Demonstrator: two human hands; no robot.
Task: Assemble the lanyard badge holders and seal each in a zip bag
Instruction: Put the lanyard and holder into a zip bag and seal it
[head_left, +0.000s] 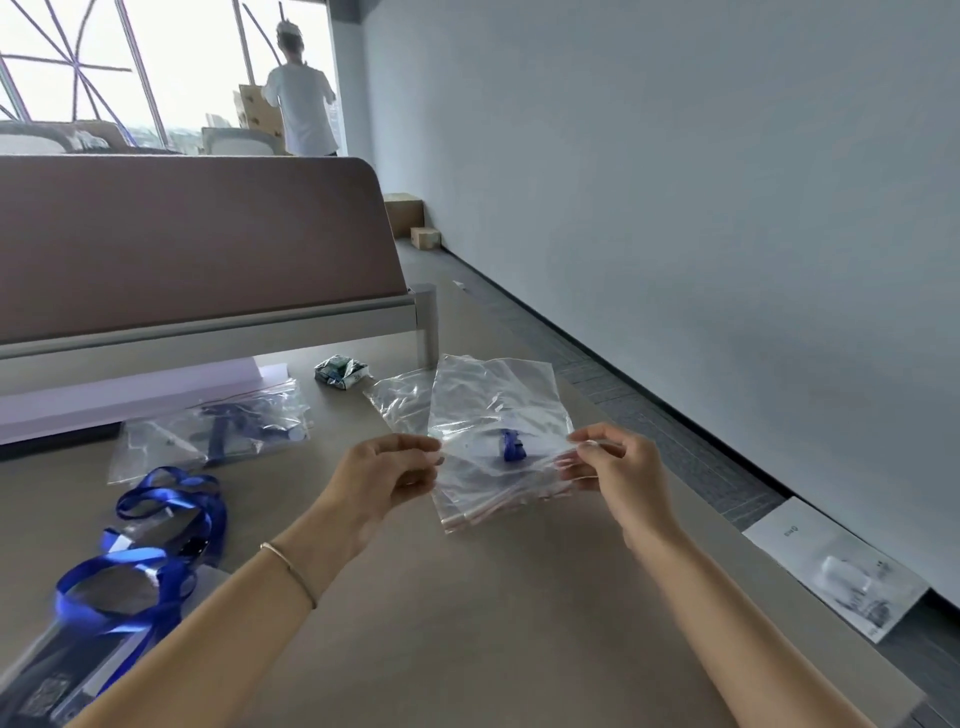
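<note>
- Head view: the left hand (387, 475) pinches the left edge of a clear plastic zip bag (498, 415) between thumb and curled fingers, holding it just above the beige counter (467, 623).
- The right hand (610, 462) pinches the right edge of the same bag, thumb on top and fingertips curled under it.
- The bag is held stretched between the two hands, tilted away from the person, its strip end lying nearer the person and lower.
- A short piece of blue lanyard strap (513, 446) shows through the plastic, about midway between the hands.
- More clear zip bags (400, 397) lie flat on the counter, just behind and under the held one.
- Left of the hands, a filled clear zip bag with blue strap inside (223, 431) lies on the counter.
- Nearer the person, loose glossy blue ribbon lanyards (156, 540) lie looped on the counter's left side.
- A small crumpled green-and-white packet (342, 370) sits behind the bags.
- A white printed sheet (836, 566) rests at the counter's right edge.
- A thin bracelet (291, 569) circles the left wrist.
</note>
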